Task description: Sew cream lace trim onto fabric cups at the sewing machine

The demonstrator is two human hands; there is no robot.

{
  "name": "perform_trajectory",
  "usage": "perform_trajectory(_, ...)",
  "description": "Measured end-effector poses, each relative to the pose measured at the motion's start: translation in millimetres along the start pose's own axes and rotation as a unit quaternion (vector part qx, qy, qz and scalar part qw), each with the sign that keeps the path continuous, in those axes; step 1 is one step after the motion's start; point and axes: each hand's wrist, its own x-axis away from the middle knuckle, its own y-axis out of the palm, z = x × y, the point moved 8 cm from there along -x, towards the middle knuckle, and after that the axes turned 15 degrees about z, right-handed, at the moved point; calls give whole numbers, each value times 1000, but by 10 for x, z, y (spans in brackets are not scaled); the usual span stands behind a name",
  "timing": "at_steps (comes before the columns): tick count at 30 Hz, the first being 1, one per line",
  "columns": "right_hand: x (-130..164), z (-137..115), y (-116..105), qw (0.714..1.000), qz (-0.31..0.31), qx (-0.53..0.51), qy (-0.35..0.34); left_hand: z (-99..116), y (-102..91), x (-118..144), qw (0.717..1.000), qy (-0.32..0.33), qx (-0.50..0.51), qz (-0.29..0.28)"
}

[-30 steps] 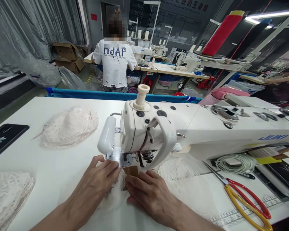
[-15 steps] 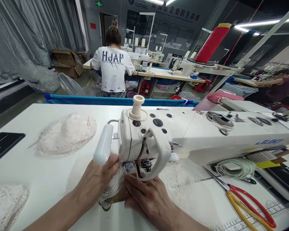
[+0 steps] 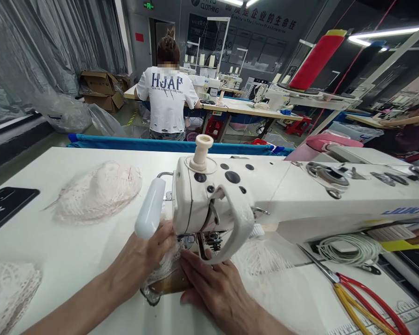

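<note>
White lace fabric [image 3: 167,265] lies under the needle area of a white sewing machine [image 3: 265,190]. My left hand [image 3: 143,256] is left of the presser foot, with bent fingers gripping the lace beside the pale knee-shaped lever [image 3: 150,209]. Close in front of the needle, my right hand [image 3: 216,286] has its fingers pressed together at the lace's right edge; its thumb is partly tucked under. Between the hands shows a brown plate-like piece [image 3: 172,283] with a clear, rounded end. The machine head and guard hide the needle and some fingertips. More white lace [image 3: 261,256] spreads right of my right hand.
A lace cup-shaped piece [image 3: 99,190] lies at left, another lace piece [image 3: 10,293] at the near left corner, and a black phone [image 3: 9,209] at the edge. Scissors [image 3: 352,293] and coiled cord [image 3: 349,249] lie at right. A co-worker [image 3: 167,97] sits ahead.
The camera view has turned slightly, so machine and background appear shifted right. Both hands stay at the lace, with only slight movement; the lace between them has shifted a little.
</note>
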Motion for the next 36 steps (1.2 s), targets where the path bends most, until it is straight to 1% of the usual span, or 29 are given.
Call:
perform_trajectory(4, 3, -16, 16, 1000, -10, -7, 4, 103, -38, 81, 999, 34, 1, -25)
perform_trajectory(8, 1, -23, 38, 1000, -18, -18, 7, 119, -106, 123, 999, 20, -9, -43)
perform_trajectory(11, 1, -23, 50, 999, -23, -28, 6, 147, -164, 153, 999, 27, 7, -25)
perform_trajectory(15, -6, -24, 55, 999, -25, -39, 6, 166, -178, 208, 999, 44, 12, -1)
perform_trajectory(19, -21, -25, 52, 998, -23, -53, 13, 180, -159, 226, 999, 48, 14, 0)
perform_trajectory(23, -16, -41, 50, 999, -29, -40, 10, 214, -78, 226, 998, 53, -22, -34)
perform_trajectory(26, -1, -54, 27, 1000, -18, -22, 0, 202, -19, 237, 997, 39, -46, -44)
perform_trajectory(32, 16, -6, -24, 1000, 12, -21, 16, 177, 52, 298, 997, 44, -51, -38)
perform_trajectory(36, -10, 46, -30, 999, 21, -9, 37, 148, 59, 356, 998, 46, -52, -11)
